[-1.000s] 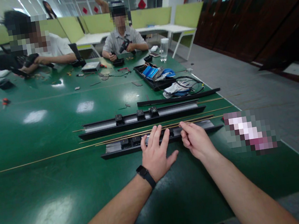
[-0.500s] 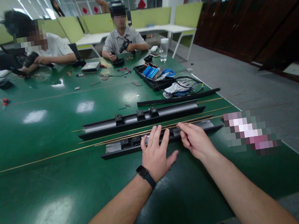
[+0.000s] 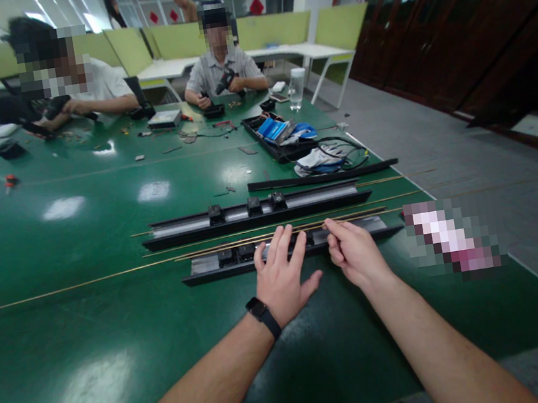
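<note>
My left hand [image 3: 284, 274], with a dark watch on its wrist, is open, fingers spread over the near black channel [image 3: 199, 276] and resting across thin brass-coloured rods. Right of it, my right hand [image 3: 357, 252] is closed, thumb and forefinger pinching one thin rod [image 3: 371, 211] above that channel. Small black blocks [image 3: 226, 255] sit inside the channel, some hidden under my left hand. A longer rod [image 3: 83, 282] reaches far to the left. Just beyond lies a second black channel [image 3: 256, 219], with three black blocks in its pale interior.
Behind the channels lie a black strip [image 3: 320, 176], a glove with cables [image 3: 323, 158] and a black tray [image 3: 286, 152] holding blue items. A blurred-out object [image 3: 450, 235] is at the right edge. Across the green table [image 3: 91, 336], two people hold power drills.
My right hand has shifted slightly right, and the pinched rod has slid a little the same way. My left hand stays spread in nearly the same place.
</note>
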### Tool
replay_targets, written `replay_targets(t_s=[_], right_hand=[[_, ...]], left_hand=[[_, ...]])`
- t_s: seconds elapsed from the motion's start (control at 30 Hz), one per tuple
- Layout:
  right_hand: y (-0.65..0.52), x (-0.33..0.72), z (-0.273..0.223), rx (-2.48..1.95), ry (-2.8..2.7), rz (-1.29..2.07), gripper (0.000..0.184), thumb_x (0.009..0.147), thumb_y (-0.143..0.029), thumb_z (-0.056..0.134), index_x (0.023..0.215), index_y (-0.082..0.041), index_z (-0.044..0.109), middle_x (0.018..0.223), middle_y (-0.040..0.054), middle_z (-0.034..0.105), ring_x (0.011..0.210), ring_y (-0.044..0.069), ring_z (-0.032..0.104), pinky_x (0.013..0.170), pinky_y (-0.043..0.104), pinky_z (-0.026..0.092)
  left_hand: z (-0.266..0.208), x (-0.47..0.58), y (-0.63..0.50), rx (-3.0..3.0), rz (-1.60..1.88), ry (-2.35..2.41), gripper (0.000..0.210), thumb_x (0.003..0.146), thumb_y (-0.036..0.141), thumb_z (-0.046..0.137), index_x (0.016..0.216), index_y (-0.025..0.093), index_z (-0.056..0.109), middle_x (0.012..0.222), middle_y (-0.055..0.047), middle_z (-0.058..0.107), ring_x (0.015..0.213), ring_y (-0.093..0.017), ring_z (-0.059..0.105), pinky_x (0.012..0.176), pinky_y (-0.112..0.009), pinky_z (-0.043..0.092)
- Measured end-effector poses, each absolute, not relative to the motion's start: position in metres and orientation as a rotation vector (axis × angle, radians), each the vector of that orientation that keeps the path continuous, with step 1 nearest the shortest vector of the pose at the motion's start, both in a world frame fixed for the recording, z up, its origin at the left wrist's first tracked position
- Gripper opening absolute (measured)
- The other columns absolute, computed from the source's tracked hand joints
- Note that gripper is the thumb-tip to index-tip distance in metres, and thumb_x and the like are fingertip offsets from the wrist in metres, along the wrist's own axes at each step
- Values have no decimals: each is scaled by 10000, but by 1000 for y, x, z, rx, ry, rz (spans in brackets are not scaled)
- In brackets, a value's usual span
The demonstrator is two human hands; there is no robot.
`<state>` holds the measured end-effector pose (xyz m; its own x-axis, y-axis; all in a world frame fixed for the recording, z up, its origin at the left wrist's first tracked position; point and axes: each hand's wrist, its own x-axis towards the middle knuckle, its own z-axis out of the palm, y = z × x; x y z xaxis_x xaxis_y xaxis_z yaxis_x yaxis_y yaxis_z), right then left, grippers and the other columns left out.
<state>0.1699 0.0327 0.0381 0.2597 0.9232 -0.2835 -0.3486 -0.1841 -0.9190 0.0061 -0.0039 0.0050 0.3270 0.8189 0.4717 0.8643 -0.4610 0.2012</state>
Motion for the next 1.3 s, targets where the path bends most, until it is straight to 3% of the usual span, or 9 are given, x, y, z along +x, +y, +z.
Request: replay_targets(t_s=[0.63, 1.3], right_hand=[[34, 170, 36, -1263, -654, 1288, 378, 729, -404, 831, 740, -193, 518, 502, -59, 531, 282, 39, 356, 262, 145, 212], [34, 171, 35, -1261, -638, 1275, 339, 757, -425, 805, 809, -181, 575, 497, -55, 541, 273, 42, 357, 259, 145, 205]], left_hand=[[4, 6, -4, -2484, -794, -1573, 710, 881, 568, 570, 1500, 255, 419, 1612, -100, 338, 1496, -292, 287, 1160, -501, 232], [4, 6, -4, -2480, -805, -1576, 717, 879, 574, 569, 1504, 259, 415, 1613, -94, 337, 1494, -289, 292, 1164, -503, 228]])
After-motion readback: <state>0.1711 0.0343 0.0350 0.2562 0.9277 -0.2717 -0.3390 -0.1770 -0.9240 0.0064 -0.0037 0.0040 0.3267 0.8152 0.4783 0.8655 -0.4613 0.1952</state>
